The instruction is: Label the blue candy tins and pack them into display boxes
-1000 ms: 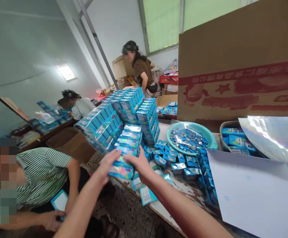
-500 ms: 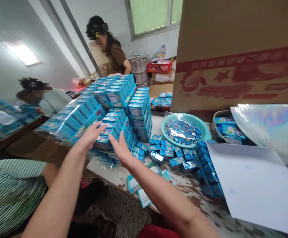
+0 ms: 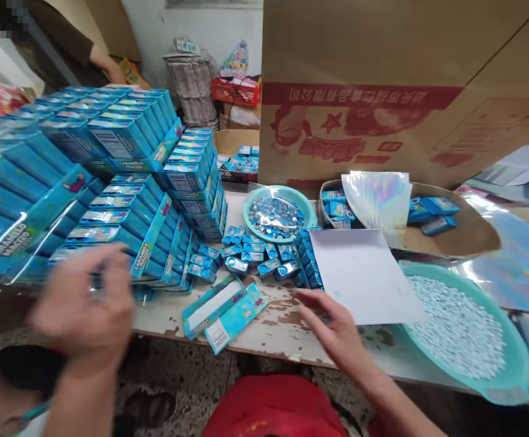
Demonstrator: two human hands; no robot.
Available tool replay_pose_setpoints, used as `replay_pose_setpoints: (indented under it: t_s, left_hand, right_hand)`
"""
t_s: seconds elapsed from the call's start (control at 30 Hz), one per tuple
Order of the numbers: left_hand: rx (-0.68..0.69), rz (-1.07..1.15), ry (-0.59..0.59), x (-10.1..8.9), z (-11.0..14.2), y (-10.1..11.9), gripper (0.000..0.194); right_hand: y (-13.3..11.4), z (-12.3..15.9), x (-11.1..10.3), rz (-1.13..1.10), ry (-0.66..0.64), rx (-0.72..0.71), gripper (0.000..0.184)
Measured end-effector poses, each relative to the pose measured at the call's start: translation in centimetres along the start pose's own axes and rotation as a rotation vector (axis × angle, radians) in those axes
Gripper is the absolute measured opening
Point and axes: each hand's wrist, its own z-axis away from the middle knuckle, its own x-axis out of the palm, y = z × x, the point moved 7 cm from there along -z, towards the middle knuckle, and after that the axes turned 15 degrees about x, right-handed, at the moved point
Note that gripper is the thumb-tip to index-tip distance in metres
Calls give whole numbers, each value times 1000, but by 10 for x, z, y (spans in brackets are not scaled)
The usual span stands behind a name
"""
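My left hand [image 3: 86, 303] is raised in front of the stacked blue candy boxes [image 3: 127, 133], its fingers curled but smeared by motion. Whether anything lies in it I cannot make out. My right hand [image 3: 332, 328] hovers over the table by the left edge of a white sheet [image 3: 364, 273], fingers stretched apart and holding nothing. Between my hands, two flat printed card pieces [image 3: 225, 309] lie on the worn table. Behind them several small blue dispensers [image 3: 241, 258] are scattered, and a row of them [image 3: 310, 255] stands partly under the white sheet.
A turquoise basin [image 3: 312, 215] with small shiny pieces stands behind the dispensers. Another basin [image 3: 519, 370] at right holds pale blue candies. A big cardboard box [image 3: 410, 54] rises at the back, a carton [image 3: 469, 233] before it. A co-worker's arm [image 3: 109, 64] shows at upper left.
The view has swung right. Both hands have come away from the box stack; my right hand is now over the table beside the white sheet, my left nearer to me.
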Motion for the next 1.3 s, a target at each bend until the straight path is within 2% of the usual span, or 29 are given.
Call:
replay_pose_setpoints:
  t_s: [0.03, 0.07, 0.13, 0.2, 0.27, 0.3, 0.4, 0.5, 0.57, 0.6, 0.7, 0.77, 0.8, 0.87, 0.97, 1.03, 1.1, 1.2, 1.3]
  left_hand:
    - [91, 46, -18, 20, 23, 18, 34]
    - [162, 121, -128, 49, 48, 34, 27]
    - [201, 172, -384, 114, 103, 53, 28]
    - [194, 73, -657, 174, 155, 57, 29]
    - [124, -125, -798, 212, 190, 50, 41]
    - [83, -216, -839, 224, 201, 47, 50]
    - [-17, -364, -890, 241, 213, 50, 68]
    - [-83, -245, -934, 244, 214, 71, 76]
    - [-192, 64, -955, 244, 220, 93, 78]
    - [-291, 287, -943, 244, 225, 106, 77]
    - [-706, 949, -797, 243, 246, 138, 60]
    - [-874, 1099, -801, 245, 260, 148, 49]
    - [-876, 1051, -841, 245, 262, 146, 47]
    - [-737, 788, -871, 245, 247, 128, 44]
    - [-347, 327, -702, 240, 179, 95, 45]
    - [-54, 110, -667, 248, 133, 92, 51]
    - [200, -35, -742, 269, 104, 99, 57]
    - [398, -202, -855, 298, 96, 110, 55]
    - [446, -322, -800, 307, 104, 113, 43]
  right_hand:
    - [20, 8, -23, 24, 63, 71, 28]
    - [40, 18, -39, 39, 87, 131, 28]
    - [79, 37, -54, 10, 90, 237, 28]
    - [116, 54, -52, -89, 54, 350, 31]
    - [150, 65, -39, -206, -48, 469, 37]
    - [165, 68, -32, -250, -114, 518, 40]
    - [206, 67, -19, -282, -272, 600, 44]
    - [241, 58, -17, -246, -365, 645, 46]
    - [255, 50, -13, -268, -418, 688, 53]
    - [258, 45, -10, -315, -431, 709, 59]
    - [249, 35, 12, -562, -519, 763, 72]
    - [239, 34, 32, -683, -615, 822, 65]
    - [237, 33, 40, -705, -629, 848, 60]
    - [244, 27, 46, -649, -544, 859, 52]
    - [264, 14, 40, -392, -285, 751, 42]
    - [276, 9, 37, -220, -145, 682, 40]
    - [283, 9, 36, -109, -8, 627, 43]
    - [284, 12, 36, -2, 190, 521, 48]
    - [286, 15, 37, 112, 310, 440, 44]
